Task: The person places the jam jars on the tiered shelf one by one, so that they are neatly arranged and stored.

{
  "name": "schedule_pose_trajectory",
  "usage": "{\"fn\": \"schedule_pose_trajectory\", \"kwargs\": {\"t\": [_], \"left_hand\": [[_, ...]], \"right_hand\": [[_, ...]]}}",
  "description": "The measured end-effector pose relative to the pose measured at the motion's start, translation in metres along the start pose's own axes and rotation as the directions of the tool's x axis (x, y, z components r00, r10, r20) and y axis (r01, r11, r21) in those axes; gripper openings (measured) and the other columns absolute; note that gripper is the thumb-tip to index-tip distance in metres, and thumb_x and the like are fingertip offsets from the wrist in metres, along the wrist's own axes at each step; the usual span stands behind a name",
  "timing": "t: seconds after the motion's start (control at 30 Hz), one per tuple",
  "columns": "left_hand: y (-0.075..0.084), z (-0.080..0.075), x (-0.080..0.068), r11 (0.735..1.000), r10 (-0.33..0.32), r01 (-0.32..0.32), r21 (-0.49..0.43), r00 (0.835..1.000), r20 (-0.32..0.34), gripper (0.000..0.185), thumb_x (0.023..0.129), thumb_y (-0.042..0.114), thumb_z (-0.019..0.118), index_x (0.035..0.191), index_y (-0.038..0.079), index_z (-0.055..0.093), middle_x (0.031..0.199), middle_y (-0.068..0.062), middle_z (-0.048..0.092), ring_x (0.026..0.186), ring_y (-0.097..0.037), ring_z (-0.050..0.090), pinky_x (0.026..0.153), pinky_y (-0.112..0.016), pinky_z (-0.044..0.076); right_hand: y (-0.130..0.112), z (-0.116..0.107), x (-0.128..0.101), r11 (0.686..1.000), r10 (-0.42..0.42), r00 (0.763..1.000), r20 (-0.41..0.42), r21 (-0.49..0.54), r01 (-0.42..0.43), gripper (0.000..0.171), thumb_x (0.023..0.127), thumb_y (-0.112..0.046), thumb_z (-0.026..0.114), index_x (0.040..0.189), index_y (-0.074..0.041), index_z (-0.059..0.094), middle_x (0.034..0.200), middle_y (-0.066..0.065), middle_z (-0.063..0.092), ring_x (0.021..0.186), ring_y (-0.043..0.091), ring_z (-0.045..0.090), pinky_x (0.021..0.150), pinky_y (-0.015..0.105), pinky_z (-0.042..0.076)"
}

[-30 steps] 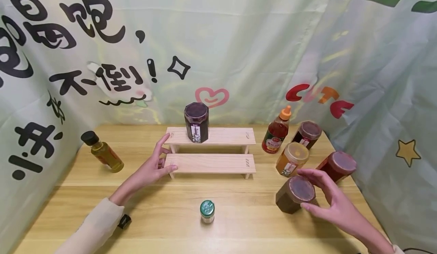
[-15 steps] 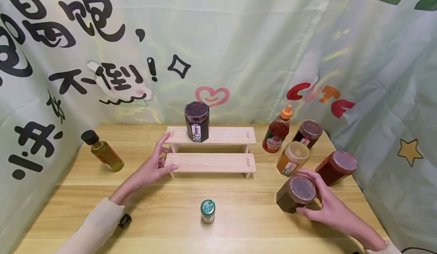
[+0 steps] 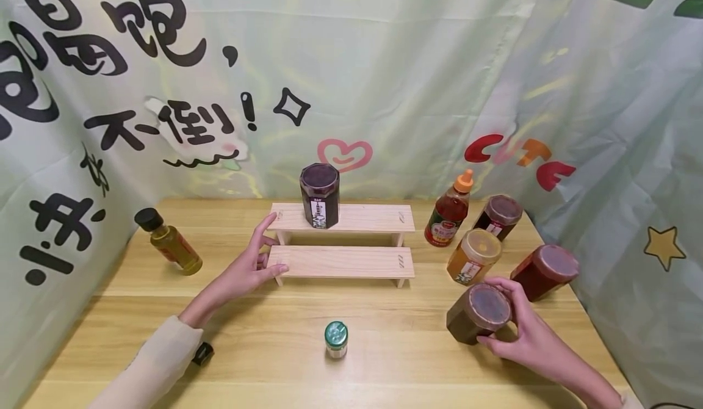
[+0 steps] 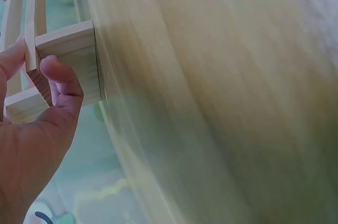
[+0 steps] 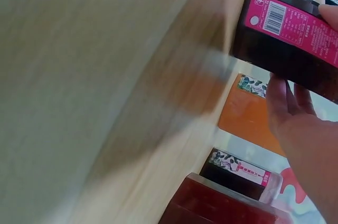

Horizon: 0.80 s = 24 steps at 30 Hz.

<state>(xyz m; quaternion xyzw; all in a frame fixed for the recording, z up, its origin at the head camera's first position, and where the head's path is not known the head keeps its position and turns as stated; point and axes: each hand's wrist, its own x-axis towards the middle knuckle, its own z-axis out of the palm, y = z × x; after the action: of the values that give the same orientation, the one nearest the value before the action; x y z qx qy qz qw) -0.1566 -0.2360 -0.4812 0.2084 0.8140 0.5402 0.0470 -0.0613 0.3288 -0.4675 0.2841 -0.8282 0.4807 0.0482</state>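
The person has two bare hands, without rings and without gloves. On the left arm there is a long sleeve (image 3: 156, 360) of soft cream-coloured cloth, at the lower left of the head view; it ends at the wrist. Just under this sleeve, a small black device (image 3: 202, 353) shows at the wrist. The left hand (image 3: 248, 267) has slim fingers (image 3: 265, 229) with short nails. The right hand (image 3: 522, 329), at the lower right of the frame, is bare, and the forearm behind it is bare too.
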Motion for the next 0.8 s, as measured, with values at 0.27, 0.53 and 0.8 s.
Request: {"fn": "schedule_pose_trajectory", "kwargs": {"t": [0.27,0.53,0.8], "left_hand": [[-0.003,0.001,0.002,1.0,-0.005,0.005,-0.005,1.0,0.004,0.117,0.098,0.001,0.081,0.176,0.033,0.0,0.14,-0.033,0.048,0.062,-0.016,0.055,0.057,-0.027,0.051],[-0.002,-0.001,0.002,1.0,-0.014,0.014,0.0,1.0,0.006,0.116,0.098,0.002,0.082,0.176,0.035,0.001,0.139,-0.033,0.048,0.061,-0.015,0.054,0.057,-0.027,0.05],[0.0,-0.001,0.001,1.0,0.003,-0.003,0.0,1.0,0.002,0.117,0.098,0.001,0.082,0.176,0.033,0.001,0.139,-0.033,0.048,0.059,-0.01,0.047,0.054,-0.024,0.045]], "right_hand": [[-0.003,0.0,0.0,0.999,0.031,0.999,-0.044,-0.007,-0.031,0.104,0.066,0.02,0.096,0.153,0.002,0.041,0.139,0.004,0.058,0.124,0.005,0.06,0.1,0.013,0.048],[-0.008,0.002,0.002,0.996,0.084,0.994,-0.074,-0.023,-0.086,0.103,0.066,0.015,0.099,0.152,-0.002,0.046,0.136,0.002,0.062,0.12,0.006,0.062,0.097,0.014,0.05],[-0.018,0.005,0.015,0.995,0.067,0.99,-0.123,-0.063,-0.075,0.107,0.064,0.015,0.1,0.155,-0.003,0.047,0.136,0.0,0.064,0.119,0.006,0.063,0.096,0.013,0.049]]}}
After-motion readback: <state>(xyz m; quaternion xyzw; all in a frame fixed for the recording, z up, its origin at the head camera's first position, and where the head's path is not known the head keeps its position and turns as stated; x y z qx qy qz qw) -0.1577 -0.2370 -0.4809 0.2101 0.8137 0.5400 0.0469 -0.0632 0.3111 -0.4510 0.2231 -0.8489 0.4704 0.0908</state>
